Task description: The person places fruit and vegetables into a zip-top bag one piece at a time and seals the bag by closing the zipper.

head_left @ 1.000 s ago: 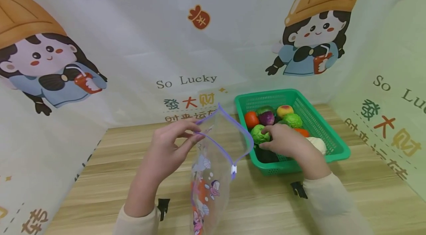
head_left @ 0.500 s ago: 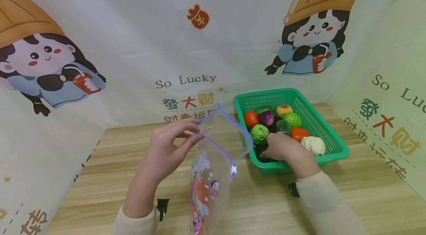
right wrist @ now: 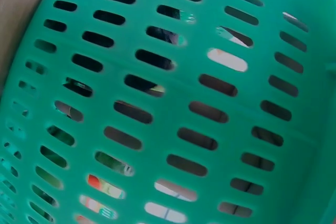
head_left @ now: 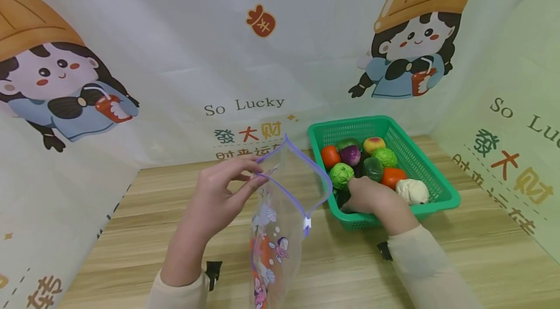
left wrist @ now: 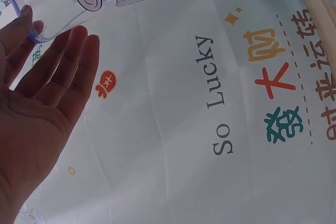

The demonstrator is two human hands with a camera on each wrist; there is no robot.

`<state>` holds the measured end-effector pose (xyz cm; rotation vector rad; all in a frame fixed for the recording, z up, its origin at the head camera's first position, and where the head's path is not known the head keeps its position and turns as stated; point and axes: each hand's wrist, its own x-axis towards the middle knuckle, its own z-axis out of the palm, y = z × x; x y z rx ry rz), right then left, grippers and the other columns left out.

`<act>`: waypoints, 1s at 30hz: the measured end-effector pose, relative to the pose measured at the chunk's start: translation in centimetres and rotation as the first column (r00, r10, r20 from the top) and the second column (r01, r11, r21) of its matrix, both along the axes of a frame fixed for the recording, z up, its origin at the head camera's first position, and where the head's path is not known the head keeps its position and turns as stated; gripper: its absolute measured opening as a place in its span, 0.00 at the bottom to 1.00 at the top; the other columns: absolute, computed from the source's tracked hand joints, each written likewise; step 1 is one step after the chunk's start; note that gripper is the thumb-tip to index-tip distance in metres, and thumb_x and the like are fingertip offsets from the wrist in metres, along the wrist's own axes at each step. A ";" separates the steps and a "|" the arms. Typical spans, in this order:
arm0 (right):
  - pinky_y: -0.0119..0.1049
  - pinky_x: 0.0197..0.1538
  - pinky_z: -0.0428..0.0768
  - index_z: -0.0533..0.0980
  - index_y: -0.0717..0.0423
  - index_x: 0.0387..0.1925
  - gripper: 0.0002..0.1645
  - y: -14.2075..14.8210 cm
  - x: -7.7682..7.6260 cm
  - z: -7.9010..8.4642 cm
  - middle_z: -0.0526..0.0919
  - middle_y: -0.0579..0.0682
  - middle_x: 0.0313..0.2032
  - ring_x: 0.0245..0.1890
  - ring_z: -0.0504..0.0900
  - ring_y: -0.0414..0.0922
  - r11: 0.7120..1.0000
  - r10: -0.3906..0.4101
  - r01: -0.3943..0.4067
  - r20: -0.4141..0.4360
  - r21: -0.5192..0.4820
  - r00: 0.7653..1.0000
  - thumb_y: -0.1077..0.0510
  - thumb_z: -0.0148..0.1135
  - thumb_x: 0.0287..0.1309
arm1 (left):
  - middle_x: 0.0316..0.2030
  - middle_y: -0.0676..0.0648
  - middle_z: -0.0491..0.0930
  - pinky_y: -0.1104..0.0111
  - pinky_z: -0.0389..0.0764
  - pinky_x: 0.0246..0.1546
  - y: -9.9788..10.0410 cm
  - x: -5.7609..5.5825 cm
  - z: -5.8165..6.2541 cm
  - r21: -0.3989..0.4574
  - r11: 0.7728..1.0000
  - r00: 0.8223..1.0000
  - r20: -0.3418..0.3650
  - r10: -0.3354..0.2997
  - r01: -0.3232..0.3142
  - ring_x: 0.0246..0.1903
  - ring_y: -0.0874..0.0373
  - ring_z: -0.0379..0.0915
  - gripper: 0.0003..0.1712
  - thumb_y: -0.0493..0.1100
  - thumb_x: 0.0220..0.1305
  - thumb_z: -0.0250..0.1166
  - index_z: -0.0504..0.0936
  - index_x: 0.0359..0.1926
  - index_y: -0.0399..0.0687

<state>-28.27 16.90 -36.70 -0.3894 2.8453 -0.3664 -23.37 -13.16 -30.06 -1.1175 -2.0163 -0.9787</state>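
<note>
Over there the left hand [head_left: 223, 192] pinches the rim of a clear zip bag [head_left: 282, 246], its open mouth just left of the green basket [head_left: 365, 221], whose near-left corner holds a dark item [head_left: 342, 198] under the nearer right hand [head_left: 369, 196], though I can't tell its grip.

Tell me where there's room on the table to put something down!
The table looks bare between the left wall and left hand, and between the bag and right sleeve. The basket is crowded: the right hand sits among vegetables.
</note>
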 end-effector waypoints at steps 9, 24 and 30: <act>0.40 0.35 0.77 0.78 0.60 0.33 0.17 0.0 -0.3 -0.4 0.78 0.49 0.27 0.28 0.74 0.45 1.000 0.006 -0.006 0.013 -0.004 1.000 0.50 0.68 0.53 | 0.44 0.42 0.84 0.71 0.82 0.37 -0.1 0.0 -0.1 -0.005 1.000 1.000 0.014 0.003 -0.003 0.49 0.52 0.77 0.06 0.32 0.55 0.70 0.83 0.35 0.41; 0.40 0.35 0.76 0.77 0.59 0.33 0.17 0.1 -0.5 -0.5 0.78 0.50 0.28 0.28 0.74 0.46 1.000 0.011 -0.011 0.049 0.010 0.999 0.48 0.65 0.56 | 0.45 0.43 0.83 0.70 0.83 0.37 -0.2 0.0 -0.2 -0.012 1.000 1.000 0.008 0.004 -0.004 0.49 0.53 0.77 0.07 0.33 0.55 0.71 0.83 0.35 0.42; 0.39 0.32 0.73 0.76 0.60 0.36 0.16 0.6 -0.4 0.2 0.77 0.52 0.28 0.29 0.73 0.47 0.999 0.009 -0.010 -0.035 -0.032 0.999 0.50 0.61 0.55 | 0.45 0.43 0.83 0.67 0.84 0.36 -0.2 0.0 -0.1 -0.010 1.000 1.000 0.005 0.004 -0.004 0.49 0.52 0.77 0.07 0.33 0.54 0.71 0.83 0.36 0.42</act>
